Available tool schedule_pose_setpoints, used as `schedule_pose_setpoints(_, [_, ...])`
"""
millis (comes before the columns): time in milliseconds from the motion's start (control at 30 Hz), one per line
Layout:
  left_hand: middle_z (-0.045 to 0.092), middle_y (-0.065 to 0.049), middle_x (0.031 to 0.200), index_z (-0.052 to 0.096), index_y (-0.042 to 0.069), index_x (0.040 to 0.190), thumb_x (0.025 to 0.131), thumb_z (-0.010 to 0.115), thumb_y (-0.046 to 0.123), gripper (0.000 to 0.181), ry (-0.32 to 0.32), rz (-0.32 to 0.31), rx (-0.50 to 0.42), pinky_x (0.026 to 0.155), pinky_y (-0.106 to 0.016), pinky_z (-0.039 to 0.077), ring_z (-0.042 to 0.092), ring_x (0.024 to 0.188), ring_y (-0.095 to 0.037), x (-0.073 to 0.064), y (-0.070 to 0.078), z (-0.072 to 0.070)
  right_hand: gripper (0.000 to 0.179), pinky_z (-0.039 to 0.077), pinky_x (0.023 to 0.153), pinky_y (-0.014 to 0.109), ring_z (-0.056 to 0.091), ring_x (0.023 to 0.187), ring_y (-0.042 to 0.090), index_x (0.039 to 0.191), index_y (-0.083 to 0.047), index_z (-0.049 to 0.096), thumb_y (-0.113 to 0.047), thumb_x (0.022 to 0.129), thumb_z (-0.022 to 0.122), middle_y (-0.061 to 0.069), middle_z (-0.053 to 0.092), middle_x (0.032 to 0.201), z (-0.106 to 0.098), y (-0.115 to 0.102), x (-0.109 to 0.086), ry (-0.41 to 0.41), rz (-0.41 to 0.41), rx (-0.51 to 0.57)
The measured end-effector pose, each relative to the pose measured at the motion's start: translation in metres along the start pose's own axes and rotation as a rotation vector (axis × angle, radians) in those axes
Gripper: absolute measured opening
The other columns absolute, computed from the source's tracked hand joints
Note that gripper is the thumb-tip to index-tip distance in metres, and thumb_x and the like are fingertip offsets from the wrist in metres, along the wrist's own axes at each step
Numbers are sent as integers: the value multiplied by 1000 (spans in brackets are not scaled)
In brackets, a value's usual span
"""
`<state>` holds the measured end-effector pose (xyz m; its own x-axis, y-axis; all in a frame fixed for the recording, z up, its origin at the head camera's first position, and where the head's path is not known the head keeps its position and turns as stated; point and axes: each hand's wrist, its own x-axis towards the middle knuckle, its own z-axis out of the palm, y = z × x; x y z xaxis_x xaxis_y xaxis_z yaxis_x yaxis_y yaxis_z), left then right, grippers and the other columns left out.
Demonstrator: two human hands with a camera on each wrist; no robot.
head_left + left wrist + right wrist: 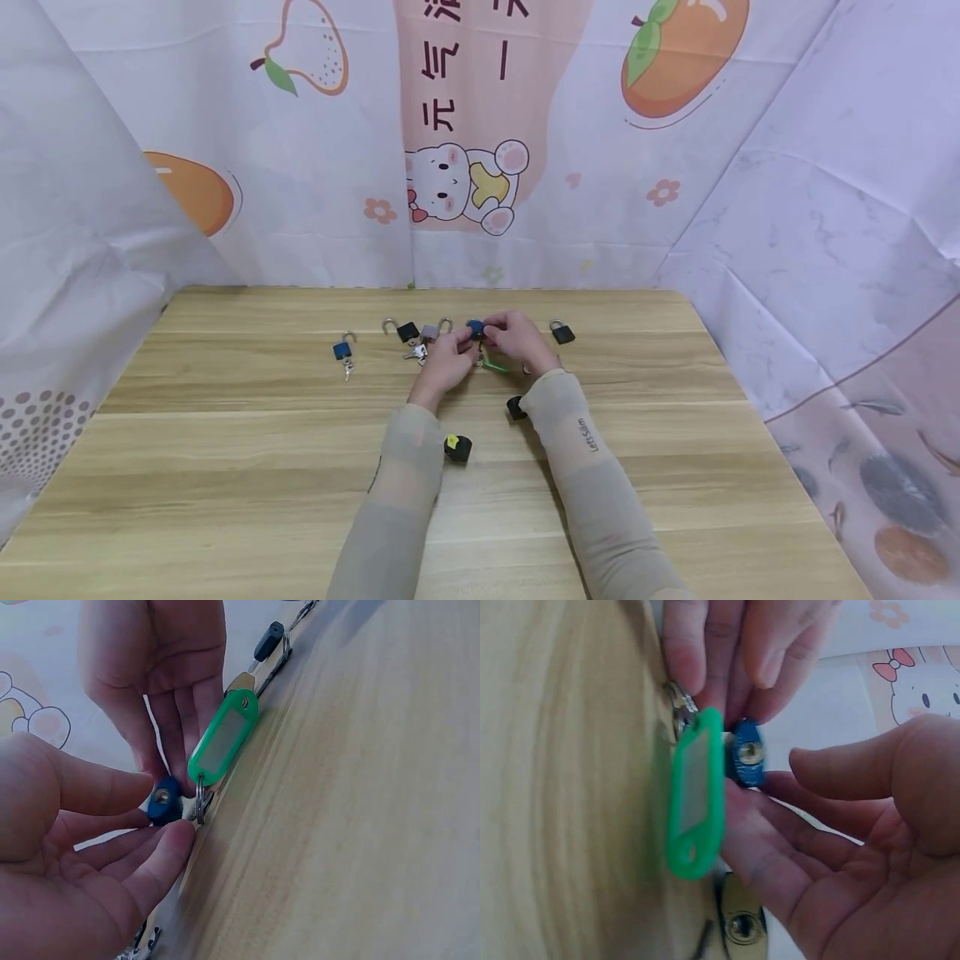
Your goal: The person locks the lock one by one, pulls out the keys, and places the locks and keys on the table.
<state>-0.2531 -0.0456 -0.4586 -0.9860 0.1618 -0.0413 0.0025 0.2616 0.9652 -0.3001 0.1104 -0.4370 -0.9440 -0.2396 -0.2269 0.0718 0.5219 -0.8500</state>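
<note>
A small blue padlock (476,327) is held between both hands at the back middle of the table. My left hand (446,362) pinches it from the left, while the fingers of my right hand (517,337) hold its right side. In the right wrist view, the keyhole end of the blue padlock (748,754) faces the camera; fingers hide its shackle. Below the hands lies a green key tag (223,739) on a metal ring (200,802), close to the left fingertips. Whether the ring touches those fingertips I cannot tell.
Left of the hands lie a blue padlock with keys (342,350), a black padlock (408,332) and a grey padlock (430,332), shackles open. Loose-looking keys (418,352) sit nearby. Another black padlock (562,333) lies to the right. A printed curtain (300,208) hangs behind the table.
</note>
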Motion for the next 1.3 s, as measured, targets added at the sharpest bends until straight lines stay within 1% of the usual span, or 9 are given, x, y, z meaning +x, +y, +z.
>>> schedule_pose_setpoints(200, [67,-20,110,57,-2,140,98,56,-3,42,-2,13,10,90,-38,46,58,98,-26,1,-2,-1,34,56,92,38,65,109,28,136,2,61,-14,107,53,17,66,125,-3,-8,-8,2,14,-32])
schedule_pose_setpoints(333, [65,-20,129,52,-2,144,101,55,0,44,29,5,10,106,-41,44,60,120,-29,1,-2,-3,37,53,95,41,63,110,27,139,-2,60,-19,107,54,14,66,126,-3,-10,-9,38,-19,-95])
schedule_pose_setpoints(433, [59,-19,140,50,-3,145,102,56,4,44,110,7,53,111,-42,42,55,130,-30,0,-1,-7,38,49,100,44,60,117,27,140,-4,59,-21,107,54,13,64,133,-3,-12,-9,70,-76,-137])
schedule_pose_setpoints(533, [60,-18,140,53,-3,142,100,59,3,44,225,11,84,109,-40,44,58,127,-30,0,2,-12,39,47,104,44,59,122,27,141,-4,59,-22,107,54,13,63,135,-2,-13,-9,94,-130,-123])
schedule_pose_setpoints(633, [63,-19,134,58,-3,138,98,60,2,40,326,-5,89,105,-40,47,61,121,-30,-2,3,-18,38,48,104,42,61,120,27,141,-3,58,-20,106,55,14,64,134,0,-17,-10,87,-154,-46])
schedule_pose_setpoints(733, [65,-20,130,60,-3,136,98,61,4,39,377,-36,115,103,-42,49,62,119,-31,-3,3,-24,40,50,103,43,62,120,30,143,2,54,-16,107,54,20,61,136,7,-22,-10,28,-140,104])
schedule_pose_setpoints(867, [65,-22,129,60,-4,137,100,59,4,38,385,-58,136,103,-43,49,61,121,-31,-4,3,-28,43,50,102,45,59,124,34,147,4,47,-15,108,50,24,54,142,22,-27,-6,-54,-90,227])
schedule_pose_setpoints(1033, [64,-23,130,59,-6,136,101,54,1,36,385,-57,149,104,-44,48,59,123,-32,-3,3,-31,45,49,102,44,56,123,34,149,2,44,-16,108,48,23,54,141,38,-31,0,-100,-43,207])
schedule_pose_setpoints(1300, [65,-22,129,58,-6,137,99,58,3,39,367,-117,194,105,-45,47,59,122,-33,-5,5,-35,47,46,108,42,49,134,29,152,0,41,-16,109,49,20,50,146,46,-29,4,-128,-2,248])
